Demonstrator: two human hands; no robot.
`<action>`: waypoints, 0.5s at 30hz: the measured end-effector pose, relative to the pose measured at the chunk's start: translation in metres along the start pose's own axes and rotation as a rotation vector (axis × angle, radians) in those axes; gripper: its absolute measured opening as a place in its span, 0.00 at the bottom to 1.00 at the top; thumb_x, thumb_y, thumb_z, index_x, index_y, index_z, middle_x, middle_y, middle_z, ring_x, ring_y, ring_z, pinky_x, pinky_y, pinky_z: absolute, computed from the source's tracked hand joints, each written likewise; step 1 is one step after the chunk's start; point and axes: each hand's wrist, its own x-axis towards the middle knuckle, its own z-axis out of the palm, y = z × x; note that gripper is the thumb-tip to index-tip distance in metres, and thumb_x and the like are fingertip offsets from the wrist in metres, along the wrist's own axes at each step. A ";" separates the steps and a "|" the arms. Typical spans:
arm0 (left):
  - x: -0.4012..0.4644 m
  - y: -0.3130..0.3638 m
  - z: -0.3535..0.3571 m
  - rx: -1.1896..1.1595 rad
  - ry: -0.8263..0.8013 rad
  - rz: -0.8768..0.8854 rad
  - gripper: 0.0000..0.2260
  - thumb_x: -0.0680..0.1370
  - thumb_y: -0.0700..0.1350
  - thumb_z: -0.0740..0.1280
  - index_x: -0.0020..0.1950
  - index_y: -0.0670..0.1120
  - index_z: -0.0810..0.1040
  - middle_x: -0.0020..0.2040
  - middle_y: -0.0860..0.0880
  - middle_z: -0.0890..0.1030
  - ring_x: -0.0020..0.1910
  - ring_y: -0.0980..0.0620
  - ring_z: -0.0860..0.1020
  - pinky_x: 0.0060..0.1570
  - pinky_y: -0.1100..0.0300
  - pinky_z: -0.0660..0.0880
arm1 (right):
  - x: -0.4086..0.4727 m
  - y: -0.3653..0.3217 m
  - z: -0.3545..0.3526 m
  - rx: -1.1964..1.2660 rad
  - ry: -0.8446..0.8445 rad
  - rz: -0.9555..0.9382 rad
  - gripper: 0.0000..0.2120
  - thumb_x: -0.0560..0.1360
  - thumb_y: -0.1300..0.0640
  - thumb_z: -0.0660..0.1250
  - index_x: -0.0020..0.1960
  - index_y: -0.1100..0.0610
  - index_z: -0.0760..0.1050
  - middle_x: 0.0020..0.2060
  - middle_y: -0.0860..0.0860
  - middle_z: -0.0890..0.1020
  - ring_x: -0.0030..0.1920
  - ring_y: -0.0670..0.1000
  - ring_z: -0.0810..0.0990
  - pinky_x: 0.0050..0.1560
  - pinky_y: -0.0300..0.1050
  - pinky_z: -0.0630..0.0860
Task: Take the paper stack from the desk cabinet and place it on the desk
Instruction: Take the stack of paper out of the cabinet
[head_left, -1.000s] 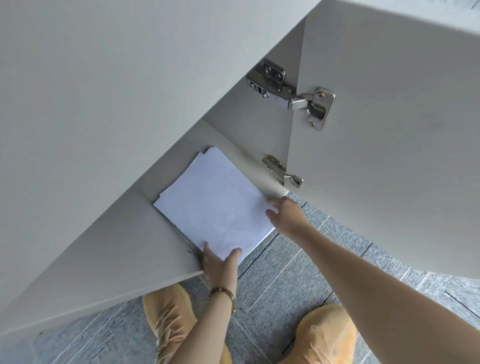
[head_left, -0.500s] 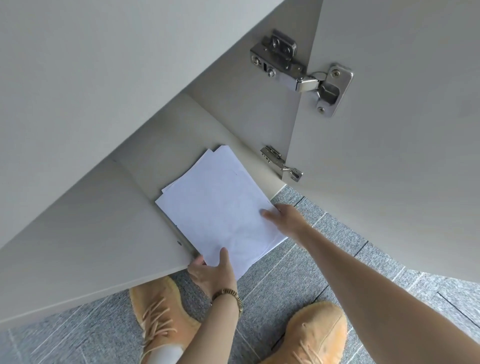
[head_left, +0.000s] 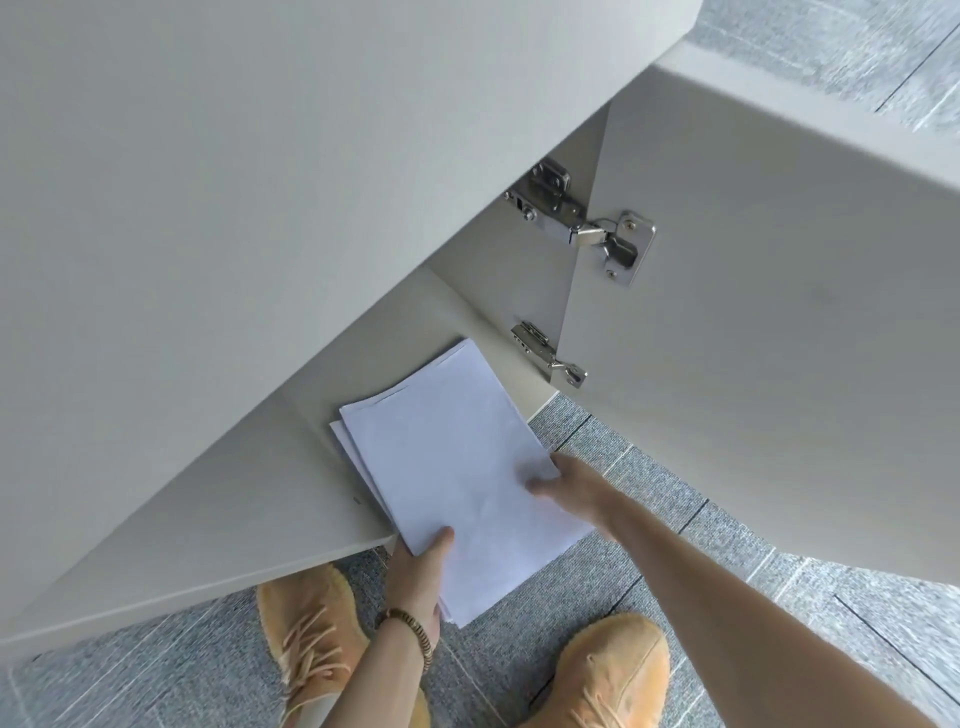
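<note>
A stack of white paper (head_left: 457, 467) sticks out of the open desk cabinet, its near half hanging over the carpet and its far end over the cabinet floor (head_left: 431, 322). My left hand (head_left: 418, 577) grips the stack's near left edge, thumb on top and fingers underneath. Gripping the right edge is my right hand (head_left: 571, 491), its thumb pressed on the top sheet. The sheets are slightly fanned at the far left corner.
The cabinet door (head_left: 769, 353) stands open on the right, held by two metal hinges (head_left: 587, 228). The pale desk panel (head_left: 208, 208) fills the upper left. Below lie grey carpet tiles (head_left: 649, 467) and my two tan shoes (head_left: 311, 634).
Both hands have drawn the paper stack farther out of the cabinet toward me. More of the stack now overhangs the carpet, and the view has pulled back.
</note>
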 end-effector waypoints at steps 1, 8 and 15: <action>-0.005 0.003 -0.001 0.019 0.009 0.020 0.18 0.76 0.41 0.72 0.64 0.47 0.75 0.60 0.46 0.83 0.58 0.44 0.80 0.61 0.43 0.77 | -0.004 -0.001 0.003 -0.008 0.023 -0.014 0.18 0.78 0.55 0.68 0.67 0.57 0.75 0.61 0.55 0.83 0.61 0.57 0.81 0.65 0.54 0.76; -0.043 0.028 -0.015 0.109 -0.039 0.090 0.23 0.74 0.43 0.72 0.68 0.49 0.73 0.62 0.45 0.82 0.58 0.43 0.81 0.61 0.40 0.77 | -0.050 -0.012 0.006 -0.053 0.129 -0.084 0.13 0.78 0.56 0.68 0.60 0.60 0.75 0.53 0.58 0.82 0.52 0.57 0.81 0.48 0.47 0.75; -0.128 0.056 -0.042 0.165 -0.146 0.121 0.22 0.75 0.44 0.72 0.69 0.50 0.73 0.63 0.48 0.82 0.60 0.45 0.80 0.61 0.41 0.77 | -0.156 -0.028 -0.009 0.017 0.155 -0.114 0.07 0.79 0.58 0.69 0.50 0.58 0.71 0.41 0.52 0.77 0.36 0.49 0.74 0.32 0.37 0.68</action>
